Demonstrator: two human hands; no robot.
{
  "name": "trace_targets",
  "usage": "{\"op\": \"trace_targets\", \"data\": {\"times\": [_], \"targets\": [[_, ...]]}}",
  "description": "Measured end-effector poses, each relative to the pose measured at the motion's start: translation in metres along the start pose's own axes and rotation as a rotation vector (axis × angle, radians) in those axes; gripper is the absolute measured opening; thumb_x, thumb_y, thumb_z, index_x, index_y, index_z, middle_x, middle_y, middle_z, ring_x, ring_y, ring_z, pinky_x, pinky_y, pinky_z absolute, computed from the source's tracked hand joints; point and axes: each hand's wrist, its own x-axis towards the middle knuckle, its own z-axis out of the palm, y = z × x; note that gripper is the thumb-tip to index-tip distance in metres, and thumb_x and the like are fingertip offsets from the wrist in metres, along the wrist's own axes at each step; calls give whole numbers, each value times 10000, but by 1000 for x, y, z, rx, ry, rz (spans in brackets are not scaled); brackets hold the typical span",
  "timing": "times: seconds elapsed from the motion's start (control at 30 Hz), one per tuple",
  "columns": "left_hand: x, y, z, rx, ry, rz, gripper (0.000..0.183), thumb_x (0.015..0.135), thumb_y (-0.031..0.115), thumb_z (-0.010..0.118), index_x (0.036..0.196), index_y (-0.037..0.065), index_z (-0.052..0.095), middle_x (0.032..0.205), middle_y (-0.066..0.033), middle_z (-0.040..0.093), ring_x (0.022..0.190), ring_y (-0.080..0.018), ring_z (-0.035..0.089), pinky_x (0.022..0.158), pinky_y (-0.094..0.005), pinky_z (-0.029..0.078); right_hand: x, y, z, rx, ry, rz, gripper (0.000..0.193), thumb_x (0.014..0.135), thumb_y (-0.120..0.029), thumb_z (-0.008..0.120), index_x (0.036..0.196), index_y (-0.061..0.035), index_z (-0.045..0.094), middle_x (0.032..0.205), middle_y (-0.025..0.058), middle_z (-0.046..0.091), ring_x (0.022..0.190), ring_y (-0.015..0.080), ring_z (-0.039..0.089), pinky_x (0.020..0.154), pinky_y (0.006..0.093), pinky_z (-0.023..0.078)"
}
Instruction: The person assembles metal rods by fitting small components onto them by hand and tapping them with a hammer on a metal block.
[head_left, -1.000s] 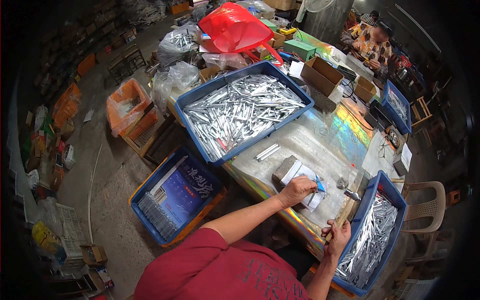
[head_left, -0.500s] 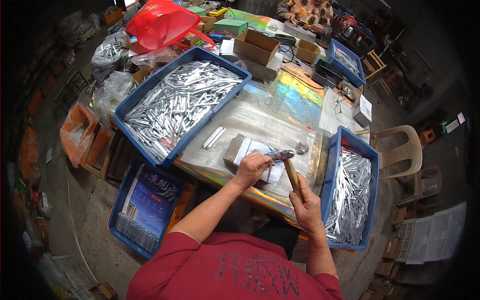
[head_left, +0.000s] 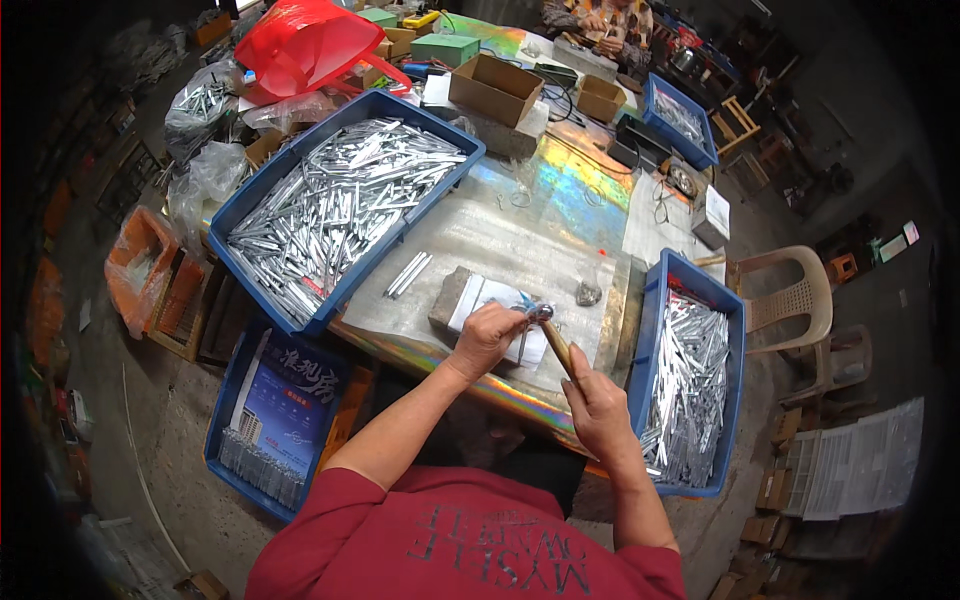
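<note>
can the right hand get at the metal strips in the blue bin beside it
Probably yes: the right hand is near the blue bin and the metal strips lie uncovered, but the hammer it holds may need putting down first.

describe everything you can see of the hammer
The hammer has a tan, wooden-looking handle and a small, shiny, grey, metal-looking head. The right hand grips the lower handle, covering its end. From there it slants up and leftward in the view, its head beside the left hand. Whether the head touches anything there is too small to tell.
</note>
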Motion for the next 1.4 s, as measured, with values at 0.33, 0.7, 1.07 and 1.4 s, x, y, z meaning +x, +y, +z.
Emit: {"op": "trace_targets", "data": {"times": [0.33,0.7,1.07,1.4], "targets": [[-3,-1,-1,-111,46,-15,96,628,19,602,708,39,552,634,-75,541,579,-228,505,531,-299,408,8,-28,-28,135,327,-28,427,702,19,540,1115,5,433,811,187,555,698,271,565,621,297,435],[0,0,-7,-75,33,0,83,637,16,586,700,41,539,619,-81,523,575,-235,497,525,-305,403,-12,7,-7,421,181,462,406,760,-31,501,1153,-23,403,663,69,519,525,123,500,512,235,419],[8,17,-8,-117,63,4,87,660,4,565,743,24,548,639,-95,528,604,-249,513,538,-312,405,-45,72,46,1228,427,977,277,805,-89,411,1082,-100,409,577,11,409,372,81,384,309,177,305],[-7,28,-19,-112,-31,-131,38,706,30,521,739,13,523,644,-128,526,605,-288,520,538,-339,396,-45,60,44,-120,83,695,365,729,-182,506,1018,35,452,811,260,538,760,372,541,629,408,415]]}}
